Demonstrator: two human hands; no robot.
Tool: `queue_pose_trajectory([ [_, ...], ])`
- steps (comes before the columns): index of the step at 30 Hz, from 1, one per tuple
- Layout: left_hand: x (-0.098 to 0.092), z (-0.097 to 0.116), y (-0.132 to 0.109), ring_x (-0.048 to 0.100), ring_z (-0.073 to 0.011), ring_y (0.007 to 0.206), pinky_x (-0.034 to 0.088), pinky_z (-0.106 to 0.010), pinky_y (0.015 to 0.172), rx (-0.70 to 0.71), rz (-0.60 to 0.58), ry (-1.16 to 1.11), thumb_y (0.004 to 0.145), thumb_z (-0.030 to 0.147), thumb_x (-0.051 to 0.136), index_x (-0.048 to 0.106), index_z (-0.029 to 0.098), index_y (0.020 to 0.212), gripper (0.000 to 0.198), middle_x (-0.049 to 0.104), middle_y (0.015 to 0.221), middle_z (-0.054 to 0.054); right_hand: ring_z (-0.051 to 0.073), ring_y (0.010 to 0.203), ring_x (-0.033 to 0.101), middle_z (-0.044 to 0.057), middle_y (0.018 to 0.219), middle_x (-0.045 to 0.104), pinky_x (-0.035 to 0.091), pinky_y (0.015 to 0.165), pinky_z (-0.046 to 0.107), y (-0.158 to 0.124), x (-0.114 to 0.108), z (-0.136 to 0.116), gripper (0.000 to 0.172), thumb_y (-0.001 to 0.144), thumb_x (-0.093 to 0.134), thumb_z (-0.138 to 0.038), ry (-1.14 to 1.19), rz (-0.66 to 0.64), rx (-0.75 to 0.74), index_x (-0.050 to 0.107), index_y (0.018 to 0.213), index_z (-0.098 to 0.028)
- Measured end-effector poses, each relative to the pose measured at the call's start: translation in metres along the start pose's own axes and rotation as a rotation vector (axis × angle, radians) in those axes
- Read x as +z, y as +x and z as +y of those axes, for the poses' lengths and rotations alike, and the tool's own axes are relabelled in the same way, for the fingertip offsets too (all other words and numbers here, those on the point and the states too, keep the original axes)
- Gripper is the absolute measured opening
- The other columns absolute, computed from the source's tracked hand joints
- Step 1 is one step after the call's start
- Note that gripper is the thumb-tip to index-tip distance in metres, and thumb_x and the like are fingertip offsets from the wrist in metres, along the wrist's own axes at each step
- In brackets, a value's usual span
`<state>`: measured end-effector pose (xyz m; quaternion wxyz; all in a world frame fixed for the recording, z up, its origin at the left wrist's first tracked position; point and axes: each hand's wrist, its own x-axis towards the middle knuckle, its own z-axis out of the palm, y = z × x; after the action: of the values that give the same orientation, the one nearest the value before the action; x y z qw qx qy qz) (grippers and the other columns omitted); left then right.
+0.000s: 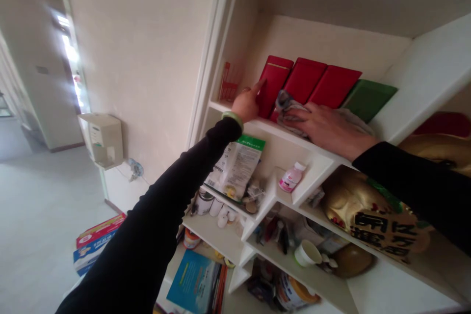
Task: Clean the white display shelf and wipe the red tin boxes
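On the upper shelf (pixel 324 149), three red boxes (pixel 306 78) and a green box (pixel 371 99) lean in a row. My left hand (pixel 246 104), a pale green bangle at its wrist, touches the leftmost red box with an extended finger; its other fingers look curled, and nothing shows in them. My right hand (pixel 327 125) presses a greyish cloth (pixel 289 108) against the shelf's front, before the middle red boxes. Part of the cloth also shows behind that hand.
Lower compartments hold a green and white packet (pixel 239 167), a pink bottle (pixel 292 177), a white cup (pixel 307 253), a blue book (pixel 193 282) and a gold figure (pixel 353 201). A white dispenser (pixel 103 140) hangs on the left wall.
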<state>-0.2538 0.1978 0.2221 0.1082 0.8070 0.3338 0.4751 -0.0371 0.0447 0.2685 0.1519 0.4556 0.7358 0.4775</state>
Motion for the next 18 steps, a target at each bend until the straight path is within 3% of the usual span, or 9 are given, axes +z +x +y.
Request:
queue_pose_trajectory([
  [3, 0.002, -0.004, 0.005, 0.071, -0.0328, 0.143, 0.051, -0.042, 0.129, -0.033, 0.016, -0.041, 0.095, 0.0, 0.055, 0.035, 0.014, 0.183, 0.092, 0.073, 0.154, -0.021, 0.033, 0.116, 0.057, 0.006, 0.161, 0.07, 0.046, 0.088, 0.046, -0.001, -0.011, 0.01, 0.056, 0.111, 0.043, -0.012, -0.057, 0.001, -0.008, 0.078, 0.15, -0.031],
  [5, 0.005, -0.009, 0.012, 0.07, -0.0331, 0.146, 0.051, -0.045, 0.131, -0.062, 0.029, -0.091, 0.095, 0.0, 0.055, 0.034, 0.012, 0.184, 0.092, 0.073, 0.156, -0.022, 0.033, 0.117, 0.057, 0.01, 0.162, 0.068, 0.047, 0.089, 0.046, 0.005, -0.025, 0.022, 0.058, 0.11, 0.041, -0.01, -0.085, 0.026, 0.111, 0.077, 0.151, -0.027],
  [9, 0.011, -0.022, 0.025, 0.075, -0.0282, 0.14, 0.056, -0.04, 0.128, -0.097, 0.033, -0.26, 0.095, -0.002, 0.052, 0.05, 0.009, 0.175, 0.081, 0.075, 0.155, -0.021, 0.038, 0.127, 0.056, 0.018, 0.17, 0.059, 0.049, 0.097, 0.048, 0.02, -0.033, 0.024, 0.056, 0.111, 0.043, -0.015, -0.061, 0.057, 0.343, 0.07, 0.16, -0.014],
  [14, 0.015, -0.029, 0.03, 0.078, -0.0248, 0.135, 0.06, -0.035, 0.12, -0.13, 0.021, -0.4, 0.092, -0.006, 0.049, 0.061, 0.007, 0.166, 0.076, 0.079, 0.149, -0.019, 0.038, 0.125, 0.058, 0.008, 0.169, 0.064, 0.051, 0.089, 0.051, 0.015, -0.003, -0.003, 0.054, 0.113, 0.041, -0.018, 0.022, 0.009, 0.045, 0.078, 0.152, -0.029],
  [18, 0.015, -0.029, 0.029, 0.079, -0.0243, 0.132, 0.063, -0.035, 0.114, -0.118, 0.048, -0.426, 0.089, -0.005, 0.049, 0.076, 0.013, 0.15, 0.069, 0.085, 0.139, -0.015, 0.035, 0.116, 0.06, 0.009, 0.147, 0.078, 0.05, 0.091, 0.05, 0.013, -0.015, 0.007, 0.043, 0.112, 0.046, -0.017, 0.046, -0.052, -0.06, 0.087, 0.123, -0.023],
])
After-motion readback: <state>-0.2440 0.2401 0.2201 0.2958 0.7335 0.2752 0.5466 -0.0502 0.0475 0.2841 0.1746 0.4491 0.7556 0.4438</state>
